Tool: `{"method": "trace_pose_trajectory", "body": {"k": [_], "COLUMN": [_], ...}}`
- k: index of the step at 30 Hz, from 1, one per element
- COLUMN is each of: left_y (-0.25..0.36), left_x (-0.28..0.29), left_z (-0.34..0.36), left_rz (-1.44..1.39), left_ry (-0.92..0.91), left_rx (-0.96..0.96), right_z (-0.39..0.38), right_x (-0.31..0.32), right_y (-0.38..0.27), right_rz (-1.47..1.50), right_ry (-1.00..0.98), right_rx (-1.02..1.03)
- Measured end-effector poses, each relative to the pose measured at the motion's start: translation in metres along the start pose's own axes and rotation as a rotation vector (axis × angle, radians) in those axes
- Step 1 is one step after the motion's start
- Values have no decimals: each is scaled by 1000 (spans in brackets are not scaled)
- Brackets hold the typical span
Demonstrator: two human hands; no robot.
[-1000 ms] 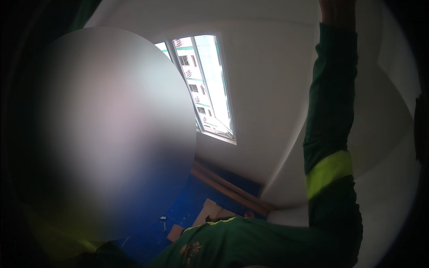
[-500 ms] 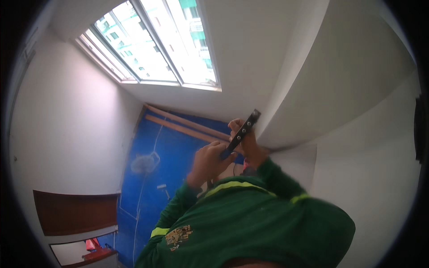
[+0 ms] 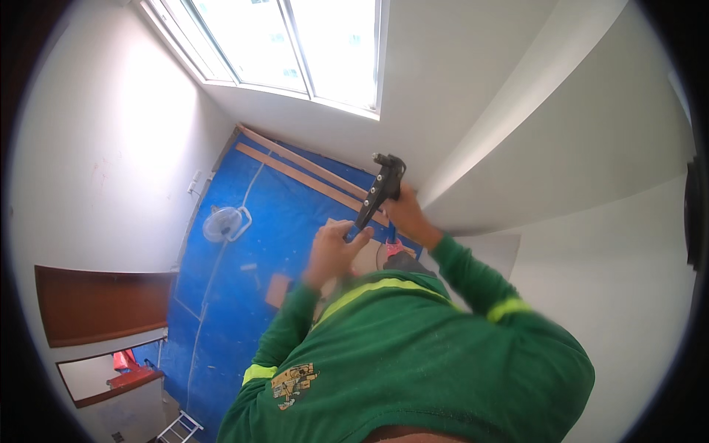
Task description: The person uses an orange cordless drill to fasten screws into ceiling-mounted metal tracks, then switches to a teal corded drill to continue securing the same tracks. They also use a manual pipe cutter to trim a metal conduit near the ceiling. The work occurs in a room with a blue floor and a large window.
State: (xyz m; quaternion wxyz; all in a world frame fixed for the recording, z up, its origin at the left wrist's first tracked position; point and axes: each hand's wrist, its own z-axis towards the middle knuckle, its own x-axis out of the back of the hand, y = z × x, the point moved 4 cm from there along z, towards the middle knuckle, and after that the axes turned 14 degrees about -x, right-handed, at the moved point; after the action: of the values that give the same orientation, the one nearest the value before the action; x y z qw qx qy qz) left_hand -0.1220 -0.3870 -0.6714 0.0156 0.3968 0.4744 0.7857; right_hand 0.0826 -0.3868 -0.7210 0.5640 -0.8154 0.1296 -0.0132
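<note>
A black hand riveter with several silver studs along its body is held up in front of my chest, its nose tilted toward the window wall. My left hand closes around the lower end of its long, blue-tipped handle. Higher up, near the tool's head, my right hand grips it with fingers wrapped, partly hidden behind the black body. A bit of blue handle shows just below the right hand. Both arms wear green sleeves with yellow bands.
Blue covering lies on the floor, with long wooden strips along the window wall. A fan stands at left, and a brown flat piece lies nearer. A curved wall rises at right. A ladder shows lower left.
The riveter has swung more upright, its head turned into fuller view. My right hand has shifted lower on the tool. The view has tilted downward, showing more floor.
</note>
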Motion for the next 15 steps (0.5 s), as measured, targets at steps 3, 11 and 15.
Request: {"method": "trace_pose_trajectory", "body": {"k": [3,11,15], "left_y": [16,1,-19], "left_x": [16,36,52], "left_z": [-14,-39,-18], "left_rz": [-171,-502,-147], "left_ry": [-65,0,188], "left_rx": [171,335,-72], "right_z": [-2,-13,-9], "right_x": [-7,-38,-43], "right_y": [15,52,46], "right_rz": [-65,85,-142], "right_ry": [20,-38,-2], "right_rx": [-15,-161,89]}}
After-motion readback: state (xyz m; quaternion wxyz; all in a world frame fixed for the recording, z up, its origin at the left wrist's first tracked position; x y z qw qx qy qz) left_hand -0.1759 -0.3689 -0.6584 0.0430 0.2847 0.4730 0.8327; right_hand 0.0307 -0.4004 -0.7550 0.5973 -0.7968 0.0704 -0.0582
